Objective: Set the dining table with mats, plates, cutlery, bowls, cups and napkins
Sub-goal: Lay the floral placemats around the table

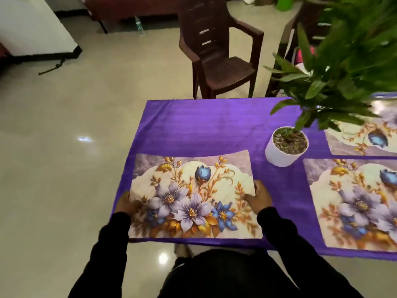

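Three floral mats show on the table (204, 125), which wears a purple cloth. I have the nearest mat (193, 196) in both hands at the near edge of the table, in front of me. My left hand (126, 204) grips its left edge, fingers curled around the border with the thumb on top. My right hand (258, 196) pinches the right edge, thumb on the print and the other fingers tucked under; that side lifts a little off the cloth. A second mat (354, 203) lies flat to the right, well apart from mine, and a third (363, 136) lies beyond it, partly hidden by leaves. A white pot (283, 151) with a green plant stands between the mats. A brown chair (219, 54) stands on the floor beyond the far side of the table.
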